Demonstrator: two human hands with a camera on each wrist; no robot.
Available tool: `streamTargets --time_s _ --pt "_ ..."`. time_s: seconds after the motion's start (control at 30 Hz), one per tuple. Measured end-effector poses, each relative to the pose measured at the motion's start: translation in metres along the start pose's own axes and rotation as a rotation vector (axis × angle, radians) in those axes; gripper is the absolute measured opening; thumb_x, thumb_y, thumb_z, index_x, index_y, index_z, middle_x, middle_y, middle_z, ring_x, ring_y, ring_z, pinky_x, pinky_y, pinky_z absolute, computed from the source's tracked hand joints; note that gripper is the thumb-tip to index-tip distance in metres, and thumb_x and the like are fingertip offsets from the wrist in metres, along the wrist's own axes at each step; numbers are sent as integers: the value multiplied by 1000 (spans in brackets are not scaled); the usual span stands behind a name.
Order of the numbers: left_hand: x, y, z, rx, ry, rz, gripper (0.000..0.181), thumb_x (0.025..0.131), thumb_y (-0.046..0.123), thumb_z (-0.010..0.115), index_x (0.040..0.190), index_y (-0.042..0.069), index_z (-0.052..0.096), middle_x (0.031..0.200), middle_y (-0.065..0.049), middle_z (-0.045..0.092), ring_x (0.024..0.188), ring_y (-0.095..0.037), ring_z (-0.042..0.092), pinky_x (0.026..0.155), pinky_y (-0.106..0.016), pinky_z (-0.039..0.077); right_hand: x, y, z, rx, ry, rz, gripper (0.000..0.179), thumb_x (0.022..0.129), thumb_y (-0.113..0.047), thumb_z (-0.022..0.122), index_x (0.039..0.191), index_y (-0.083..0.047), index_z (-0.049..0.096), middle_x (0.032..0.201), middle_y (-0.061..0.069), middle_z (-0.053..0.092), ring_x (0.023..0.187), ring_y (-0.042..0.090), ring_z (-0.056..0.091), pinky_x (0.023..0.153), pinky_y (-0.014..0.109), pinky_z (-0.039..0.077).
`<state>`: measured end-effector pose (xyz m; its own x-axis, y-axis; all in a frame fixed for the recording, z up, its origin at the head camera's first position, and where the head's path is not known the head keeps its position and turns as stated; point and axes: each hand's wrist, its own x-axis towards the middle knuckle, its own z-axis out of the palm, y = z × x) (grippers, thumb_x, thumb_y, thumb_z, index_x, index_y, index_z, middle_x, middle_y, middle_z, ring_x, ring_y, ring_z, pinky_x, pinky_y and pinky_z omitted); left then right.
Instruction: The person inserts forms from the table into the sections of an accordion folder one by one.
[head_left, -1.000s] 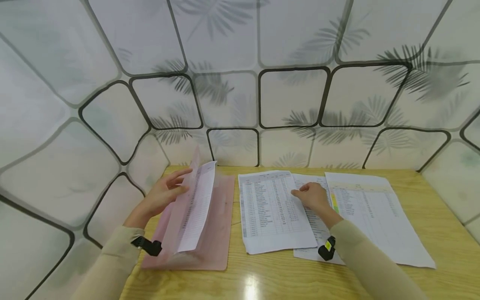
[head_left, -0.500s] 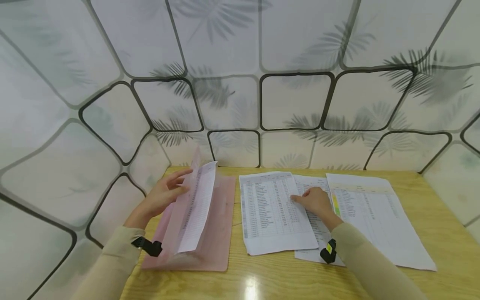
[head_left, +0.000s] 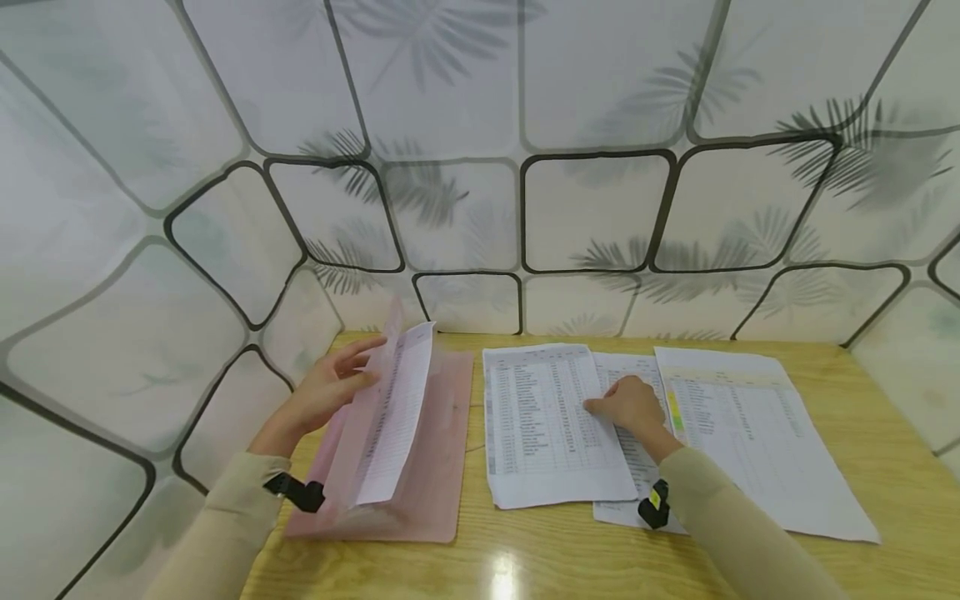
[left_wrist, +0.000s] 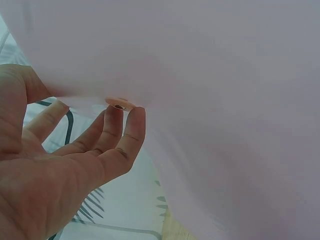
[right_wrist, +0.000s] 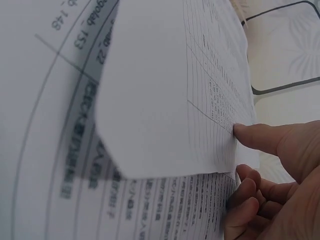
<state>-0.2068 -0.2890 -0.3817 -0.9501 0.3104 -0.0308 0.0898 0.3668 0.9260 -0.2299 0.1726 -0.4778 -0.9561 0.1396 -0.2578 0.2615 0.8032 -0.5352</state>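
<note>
The left hand (head_left: 322,396) pinches the raised cover of the pink folder (head_left: 438,450) on the left of the table (head_left: 517,533), seemingly to prop it open, with a page (head_left: 393,425) standing tilted beside that cover. The right hand (head_left: 636,410), thumb on top and fingers curled under, grips the printed sheet (head_left: 540,425) by its right edge, probably because that side overlaps the middle paper (head_left: 637,462) and must come free of it.

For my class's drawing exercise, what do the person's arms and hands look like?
The left sleeve and right sleeve are long, plain and beige. A blocky black device sits at each wrist; the right one shows a yellow patch. The left hand and right hand wear no gloves.
</note>
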Motion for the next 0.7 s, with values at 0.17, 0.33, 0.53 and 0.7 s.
streamTargets --time_s 0.17,0.33,0.53,0.7 --pt "-1 2 0 -6 -1 -1 61 104 8 62 161 3 39 156 -36 45 132 -48 54 91 -35 53 -1 -2 1 -1 4 -6 45 87 -36 82 101 5 72 99 21 75 82 29 67 69 39 52" --pt "-1 1 0 -3 -1 2 61 104 8 62 161 3 39 157 -36 44 132 -49 54 91 -36 54 -3 -5 0 -15 3 -2 47 88 -36 81 106 7 71 104 23 74 86 32 68 71 41 52" --pt "-2 0 0 -8 -3 5 62 105 10 62 161 4 38 157 -35 44 132 -49 54 93 -38 54 -5 -7 0 4 8 7 45 89 -31 80 110 7 70 110 25 74 92 35 69 74 43 53" --pt "-2 -1 0 0 -1 9 62 105 10 62 161 4 39 156 -35 45 132 -49 54 93 -40 55 -5 -8 2 29 20 -10 37 88 -28 79 103 5 70 102 22 73 85 31 67 69 38 51"
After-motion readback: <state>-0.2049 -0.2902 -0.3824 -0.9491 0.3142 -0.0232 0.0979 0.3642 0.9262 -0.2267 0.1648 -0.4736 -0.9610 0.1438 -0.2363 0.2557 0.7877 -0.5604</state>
